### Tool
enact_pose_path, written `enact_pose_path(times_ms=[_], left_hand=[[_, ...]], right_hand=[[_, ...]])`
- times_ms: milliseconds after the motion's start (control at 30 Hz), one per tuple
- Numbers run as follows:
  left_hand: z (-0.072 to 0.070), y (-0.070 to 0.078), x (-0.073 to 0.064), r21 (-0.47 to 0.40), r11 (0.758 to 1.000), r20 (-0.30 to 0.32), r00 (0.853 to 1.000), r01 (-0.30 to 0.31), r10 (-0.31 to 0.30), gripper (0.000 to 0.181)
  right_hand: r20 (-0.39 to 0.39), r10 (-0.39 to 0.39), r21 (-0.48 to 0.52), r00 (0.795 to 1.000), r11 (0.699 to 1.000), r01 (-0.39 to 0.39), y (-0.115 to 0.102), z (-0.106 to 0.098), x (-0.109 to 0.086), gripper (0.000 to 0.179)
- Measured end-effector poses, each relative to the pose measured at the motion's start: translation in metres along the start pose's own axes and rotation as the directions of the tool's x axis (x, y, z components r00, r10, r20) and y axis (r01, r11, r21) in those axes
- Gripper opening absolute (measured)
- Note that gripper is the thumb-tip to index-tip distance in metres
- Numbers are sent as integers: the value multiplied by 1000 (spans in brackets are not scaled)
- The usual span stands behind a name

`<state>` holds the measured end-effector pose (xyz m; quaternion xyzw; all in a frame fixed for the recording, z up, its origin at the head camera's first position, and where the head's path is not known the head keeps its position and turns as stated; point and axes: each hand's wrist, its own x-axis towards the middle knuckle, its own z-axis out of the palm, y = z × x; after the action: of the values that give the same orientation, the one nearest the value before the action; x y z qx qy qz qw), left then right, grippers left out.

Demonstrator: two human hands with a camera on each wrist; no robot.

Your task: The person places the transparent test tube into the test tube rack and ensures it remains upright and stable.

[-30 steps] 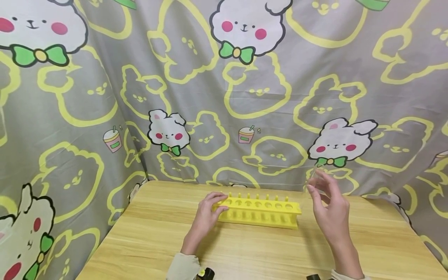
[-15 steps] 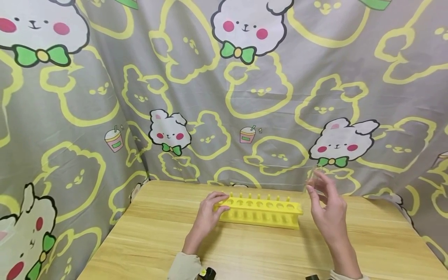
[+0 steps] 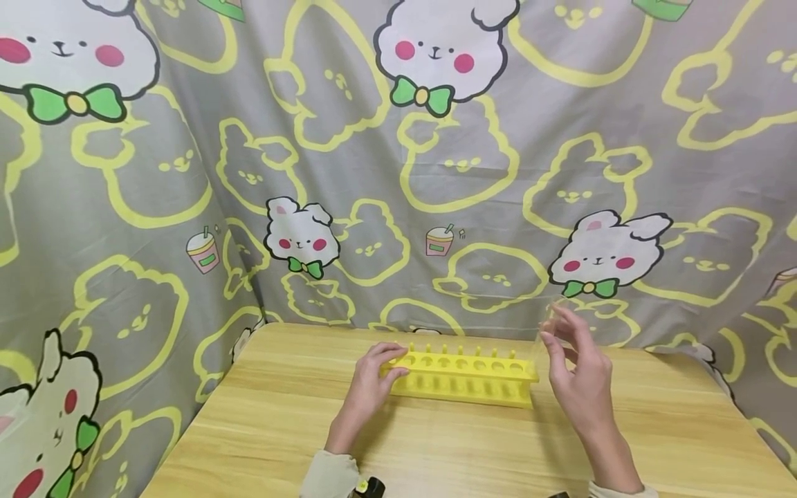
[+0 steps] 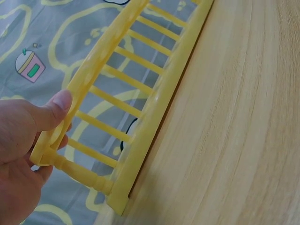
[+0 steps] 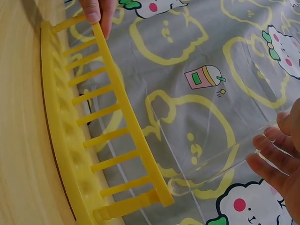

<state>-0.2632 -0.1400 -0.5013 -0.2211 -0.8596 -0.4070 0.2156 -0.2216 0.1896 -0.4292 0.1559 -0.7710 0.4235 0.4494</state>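
A yellow test tube rack point(image 3: 463, 374) stands upright on the table, with a row of round holes in its top plate and pegs along the back. My left hand point(image 3: 367, 384) grips the left end of its top plate, thumb in front, as the left wrist view shows. Beyond the opposite end, my right hand point(image 3: 579, 370) pinches a clear test tube point(image 5: 213, 161) between thumb and fingers. The tube is tilted, and its rounded bottom overlaps the right end of the top plate in the right wrist view. No other tube shows in the rack.
The wooden table point(image 3: 461, 449) extends in front of the rack and to both sides. A grey curtain point(image 3: 361, 166) with cartoon rabbits hangs close behind the table's back edge and along the left. A dark wrist camera point(image 3: 371, 487) sits by the left sleeve.
My right hand has moved slightly left, bringing the test tube's lower end to the rack's right end. The left hand keeps its grip and the rack has hardly moved.
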Motion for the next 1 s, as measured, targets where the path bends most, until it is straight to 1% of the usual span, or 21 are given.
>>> enact_pose_path(times_ms=[200,467,567,767,1000], left_hand=[[-2,-1,0,-3,1000,1,1000,7,-7,37],[0,-3,-2,11,1000,-15,1000,-26,26,37],[1,-4,-2,15,1000,-15,1000,-25,25,36],[0,-3,-2,15,1000,1,1000,-4,4,36],[1,-4,-2,22,1000,-3,1000,-18,18,35]], right_hand=[[10,-2,21,1000,1000,1,-2,1,1,61],[10,-4,27,1000,1000,4,-3,3,-1,60],[16,0,34,1000,999,-1,-3,2,-2,59],[31,26,47,999,999,-28,-3,2,-3,57],[32,54,36,998,998,-55,-4,2,-5,58]])
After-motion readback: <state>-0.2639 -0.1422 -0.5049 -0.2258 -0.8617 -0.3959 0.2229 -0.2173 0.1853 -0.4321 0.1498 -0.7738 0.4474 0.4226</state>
